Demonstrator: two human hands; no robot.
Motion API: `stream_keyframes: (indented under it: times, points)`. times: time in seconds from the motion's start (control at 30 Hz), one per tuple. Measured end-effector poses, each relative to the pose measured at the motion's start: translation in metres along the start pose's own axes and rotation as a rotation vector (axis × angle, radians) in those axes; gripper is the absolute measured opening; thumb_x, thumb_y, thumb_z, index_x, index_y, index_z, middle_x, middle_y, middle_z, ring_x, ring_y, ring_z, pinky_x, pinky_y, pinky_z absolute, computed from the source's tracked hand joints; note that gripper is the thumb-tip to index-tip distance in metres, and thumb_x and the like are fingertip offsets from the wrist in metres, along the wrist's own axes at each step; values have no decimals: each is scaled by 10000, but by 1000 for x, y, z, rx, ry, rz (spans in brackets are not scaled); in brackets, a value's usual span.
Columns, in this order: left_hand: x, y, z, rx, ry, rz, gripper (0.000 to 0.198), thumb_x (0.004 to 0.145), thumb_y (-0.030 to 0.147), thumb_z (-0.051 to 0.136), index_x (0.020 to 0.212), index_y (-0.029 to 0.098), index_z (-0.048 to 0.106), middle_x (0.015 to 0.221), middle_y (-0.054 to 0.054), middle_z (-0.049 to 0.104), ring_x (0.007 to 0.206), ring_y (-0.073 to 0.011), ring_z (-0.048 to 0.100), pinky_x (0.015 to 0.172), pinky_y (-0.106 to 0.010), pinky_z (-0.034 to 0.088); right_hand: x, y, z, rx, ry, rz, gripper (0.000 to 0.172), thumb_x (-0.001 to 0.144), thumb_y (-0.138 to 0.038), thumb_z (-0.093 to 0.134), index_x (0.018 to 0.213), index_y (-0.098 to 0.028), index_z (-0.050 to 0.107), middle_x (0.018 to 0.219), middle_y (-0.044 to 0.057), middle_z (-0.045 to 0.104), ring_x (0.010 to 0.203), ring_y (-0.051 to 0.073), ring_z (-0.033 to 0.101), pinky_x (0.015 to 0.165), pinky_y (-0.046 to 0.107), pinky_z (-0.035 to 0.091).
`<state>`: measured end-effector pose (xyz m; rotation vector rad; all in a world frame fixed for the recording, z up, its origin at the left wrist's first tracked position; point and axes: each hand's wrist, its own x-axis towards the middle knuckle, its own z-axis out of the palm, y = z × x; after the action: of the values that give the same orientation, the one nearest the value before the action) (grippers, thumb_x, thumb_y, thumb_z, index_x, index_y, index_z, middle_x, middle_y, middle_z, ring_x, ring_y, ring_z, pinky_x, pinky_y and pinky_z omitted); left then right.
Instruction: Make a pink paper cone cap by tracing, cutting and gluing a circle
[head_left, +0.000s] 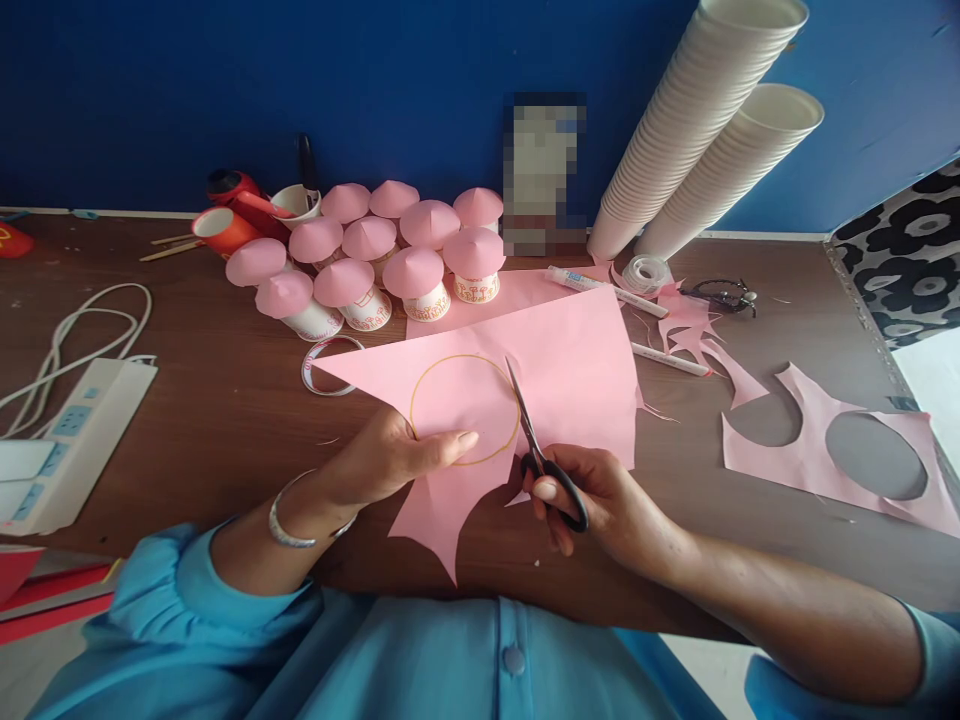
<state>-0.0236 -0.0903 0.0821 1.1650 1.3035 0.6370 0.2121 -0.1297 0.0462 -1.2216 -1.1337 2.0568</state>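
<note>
My left hand (397, 455) pinches a pink paper sheet (577, 370) at the lower edge of a circle (465, 408) drawn on it in yellow. My right hand (592, 500) grips black-handled scissors (541, 450), fingers through the loops. The blades point up and away and sit on the circle's right side, inside a cut that runs in from the sheet's lower edge. The sheet is raised slightly over the brown table (225, 420).
Several paper cups with pink cone tops (390, 260) stand behind the sheet. Two tall stacks of white cups (697, 140) lean on the blue wall. Pink offcuts (825, 450), pens (600, 285), a tape roll (646, 272) lie right; a white power strip (67, 440) lies left.
</note>
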Motion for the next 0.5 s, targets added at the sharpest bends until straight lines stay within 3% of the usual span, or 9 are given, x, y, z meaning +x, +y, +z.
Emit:
stream_keyframes:
  times: [0.13,0.33,0.5]
  points:
    - [1,-1,0,-21,-20,12,258,783,421,827,741,190,720,938,-61,810,1147,-337,712,999,-415,602,0,0,0,-9,4,10,576,767,-716,793,716,-188,568,571,-43,584,411,88,546,444,233,503]
    - [5,-1,-1,-95,-84,126,297,830,369,804,1087,225,773,1286,-36,765,1267,-297,668,1099,-386,545,0,0,-1,-33,-2,4,550,793,-701,780,715,-200,565,503,-59,548,397,99,534,445,240,480]
    - [7,-5,-5,-101,-107,125,282,831,391,813,1038,204,769,1236,-47,781,1249,-313,675,1087,-390,552,-1,3,-2,-45,-10,-9,561,818,-717,747,735,-189,578,536,-55,559,403,89,545,453,226,471]
